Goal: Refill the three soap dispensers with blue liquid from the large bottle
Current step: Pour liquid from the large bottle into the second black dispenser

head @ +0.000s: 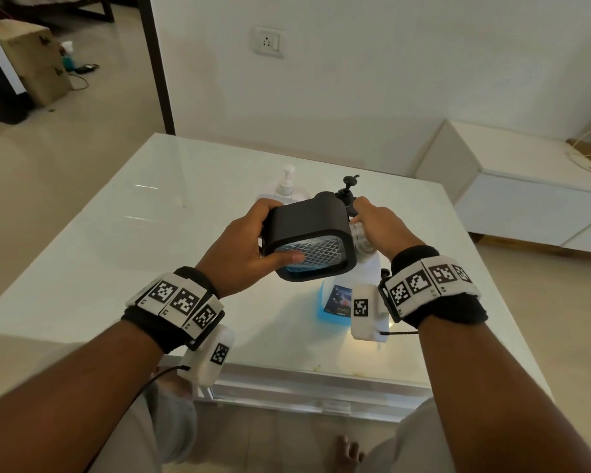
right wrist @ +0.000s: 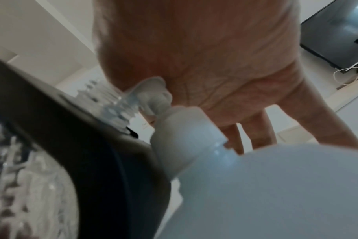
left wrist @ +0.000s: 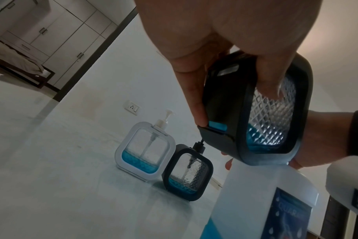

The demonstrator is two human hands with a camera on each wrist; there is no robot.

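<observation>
A: Where is everything?

B: The large bottle (head: 335,303) stands on the table (head: 123,233). Above it, the left hand (head: 243,254) clamps a black dispenser (head: 309,238), tilted.

A: And the right hand (head: 379,223)?

B: Beside the dispenser's clear neck; its finger state is unclear.

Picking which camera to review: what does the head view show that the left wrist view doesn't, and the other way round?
Only head: both wrists with marker bands, the right hand at the big bottle's top.
Only left wrist: blue liquid low in the white dispenser and black dispenser on the table.
Both: the left hand gripping the held dispenser over the big bottle.
</observation>
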